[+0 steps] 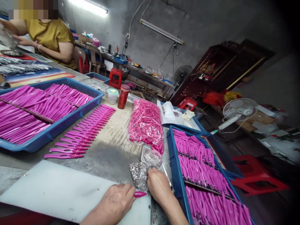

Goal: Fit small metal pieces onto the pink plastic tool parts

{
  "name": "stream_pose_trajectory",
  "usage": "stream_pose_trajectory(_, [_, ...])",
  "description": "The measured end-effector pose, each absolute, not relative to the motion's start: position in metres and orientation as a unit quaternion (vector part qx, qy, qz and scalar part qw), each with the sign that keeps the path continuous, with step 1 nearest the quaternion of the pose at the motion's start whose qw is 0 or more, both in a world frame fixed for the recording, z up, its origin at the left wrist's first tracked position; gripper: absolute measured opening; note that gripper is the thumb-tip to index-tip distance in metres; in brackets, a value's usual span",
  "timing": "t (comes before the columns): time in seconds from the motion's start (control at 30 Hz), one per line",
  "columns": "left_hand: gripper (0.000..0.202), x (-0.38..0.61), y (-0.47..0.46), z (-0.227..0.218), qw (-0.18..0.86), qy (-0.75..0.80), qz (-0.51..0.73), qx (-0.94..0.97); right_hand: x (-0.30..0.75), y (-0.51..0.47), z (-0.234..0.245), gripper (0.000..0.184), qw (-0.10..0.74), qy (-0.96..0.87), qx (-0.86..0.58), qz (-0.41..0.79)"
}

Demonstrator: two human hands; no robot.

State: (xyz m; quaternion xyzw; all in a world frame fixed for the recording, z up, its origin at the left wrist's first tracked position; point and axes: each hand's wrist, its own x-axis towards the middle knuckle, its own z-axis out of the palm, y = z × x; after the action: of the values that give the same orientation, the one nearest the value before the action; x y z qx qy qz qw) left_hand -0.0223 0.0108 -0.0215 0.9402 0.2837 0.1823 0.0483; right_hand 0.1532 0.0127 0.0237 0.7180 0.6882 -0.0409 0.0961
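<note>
My left hand (115,200) is closed around a slender magenta piece (140,194), whose pointed tip sticks out past the fingers above the white board (63,190). My right hand (159,184) has its fingers bent together at a clear plastic bag of small silvery metal parts (137,175); what they pinch, if anything, is hidden. Behind it lies a small tray (143,153) with a second clear bag (153,157) over it. A row of slotted magenta tweezer-like pieces (79,134) lies fanned out on the table.
A blue tray (50,137) of magenta pieces stands left, another (177,175) right. A big bag of pink parts (146,123), a red tumbler (123,97) and a lidded plastic tub (112,97) stand farther back. A person in a yellow top (49,34) sits at far left.
</note>
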Motion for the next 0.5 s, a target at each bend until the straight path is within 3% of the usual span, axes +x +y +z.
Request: stream_pose_trajectory(0.5, [0.009,-0.023,0.010,-0.018,0.056,0.290,0.183,0.938,0.162,0.002,0.027,0.026,-0.005,0.677,0.732,-0.079])
